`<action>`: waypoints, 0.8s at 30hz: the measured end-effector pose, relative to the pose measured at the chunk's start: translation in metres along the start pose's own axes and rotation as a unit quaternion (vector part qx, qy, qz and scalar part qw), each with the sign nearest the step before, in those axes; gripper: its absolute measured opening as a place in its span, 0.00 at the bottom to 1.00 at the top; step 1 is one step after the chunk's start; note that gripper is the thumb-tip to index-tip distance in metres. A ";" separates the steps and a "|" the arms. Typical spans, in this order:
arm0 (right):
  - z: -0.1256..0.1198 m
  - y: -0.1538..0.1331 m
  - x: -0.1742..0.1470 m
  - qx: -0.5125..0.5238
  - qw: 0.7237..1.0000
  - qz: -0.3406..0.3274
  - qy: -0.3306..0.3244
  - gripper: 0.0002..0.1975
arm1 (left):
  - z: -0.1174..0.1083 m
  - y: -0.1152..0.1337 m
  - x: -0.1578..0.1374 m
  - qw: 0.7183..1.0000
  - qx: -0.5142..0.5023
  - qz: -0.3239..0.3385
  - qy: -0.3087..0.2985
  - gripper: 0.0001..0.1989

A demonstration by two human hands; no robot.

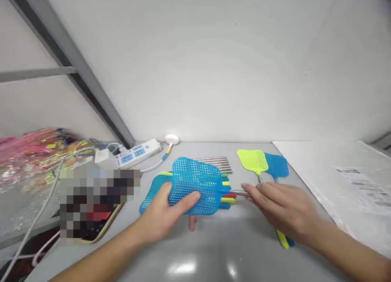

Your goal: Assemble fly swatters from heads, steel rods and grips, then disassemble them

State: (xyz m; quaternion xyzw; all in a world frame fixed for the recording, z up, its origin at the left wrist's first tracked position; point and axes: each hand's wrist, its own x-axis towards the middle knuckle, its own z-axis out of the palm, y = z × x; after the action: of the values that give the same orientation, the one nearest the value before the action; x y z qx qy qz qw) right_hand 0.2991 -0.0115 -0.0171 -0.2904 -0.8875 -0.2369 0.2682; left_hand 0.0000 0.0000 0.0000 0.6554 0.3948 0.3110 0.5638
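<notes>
My left hand (163, 217) grips a blue mesh fly swatter head (198, 184), thumb on top and fingers underneath. A thin metal rod (238, 192) meets the neck of this head, and the fingers of my right hand (284, 204) are closed on it. Behind the held head, colourful handles (228, 200) stick out to the right, and more swatter heads (155, 188) lie to the left. Several bare metal rods (224, 165) lie side by side at the back. Beyond my right hand rest a yellow-green swatter (253, 160) and a blue swatter (280, 167), partly covered by that hand.
A white power strip (143, 151) with cables stands at the back left, beside a small white device (172, 139). A phone (97, 227), partly blurred, lies at the left. Plastic-bagged items (45, 160) are piled far left. White plastic sheeting (345, 184) covers the right side.
</notes>
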 end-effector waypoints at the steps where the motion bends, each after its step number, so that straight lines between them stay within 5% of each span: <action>1: 0.000 0.001 0.000 -0.007 1.000 -0.003 -0.006 0.16 | 0.000 0.000 0.000 1.000 0.010 0.002 0.007 0.13; 10: -0.003 0.001 -0.002 -0.025 0.999 0.007 -0.022 0.20 | 0.004 0.007 0.002 0.998 0.038 0.013 0.042 0.16; 16: -0.007 0.010 0.003 -0.025 0.993 0.103 0.042 0.16 | -0.004 0.019 0.010 0.993 -0.107 0.027 0.041 0.11; 20: -0.002 0.015 0.003 0.057 0.985 0.160 0.029 0.11 | -0.011 0.031 0.020 0.959 -0.230 0.045 0.157 0.11; 24: 0.006 0.008 -0.001 0.092 0.984 0.148 0.034 0.15 | 0.009 0.036 0.033 0.914 -0.319 0.063 0.243 0.10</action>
State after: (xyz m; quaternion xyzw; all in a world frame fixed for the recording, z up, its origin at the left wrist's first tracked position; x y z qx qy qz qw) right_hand 0.3028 -0.0030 -0.0203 -0.3845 -0.8429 -0.1221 0.3561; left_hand 0.0301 0.0219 0.0330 0.3685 0.3577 0.6046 0.6089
